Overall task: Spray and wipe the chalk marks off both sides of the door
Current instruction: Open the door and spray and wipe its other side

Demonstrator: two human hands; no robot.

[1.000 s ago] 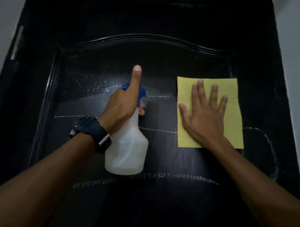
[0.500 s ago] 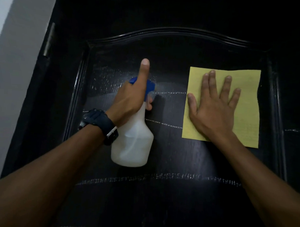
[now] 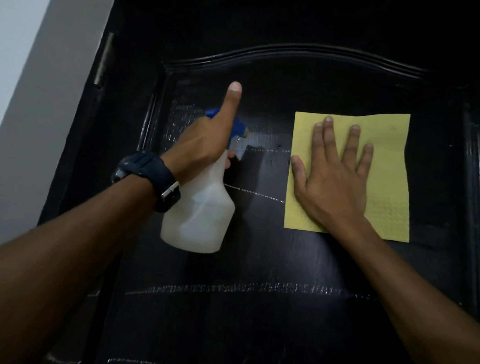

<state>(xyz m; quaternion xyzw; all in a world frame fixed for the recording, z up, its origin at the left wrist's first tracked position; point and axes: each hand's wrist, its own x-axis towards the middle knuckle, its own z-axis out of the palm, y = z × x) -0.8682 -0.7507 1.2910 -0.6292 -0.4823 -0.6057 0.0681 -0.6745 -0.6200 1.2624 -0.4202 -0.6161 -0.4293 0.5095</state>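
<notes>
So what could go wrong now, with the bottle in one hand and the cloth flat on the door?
1. The left hand grips the spray bottle with one finger lifted, so it may slip.
2. The nozzle sits close to the door, so spray may miss the lower chalk line.
3. The right hand only presses the yellow cloth, which might slide.

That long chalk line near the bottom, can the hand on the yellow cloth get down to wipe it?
Probably yes. The right hand lies flat on the yellow cloth, and the bare door between it and the chalk line has nothing in the way.
</notes>
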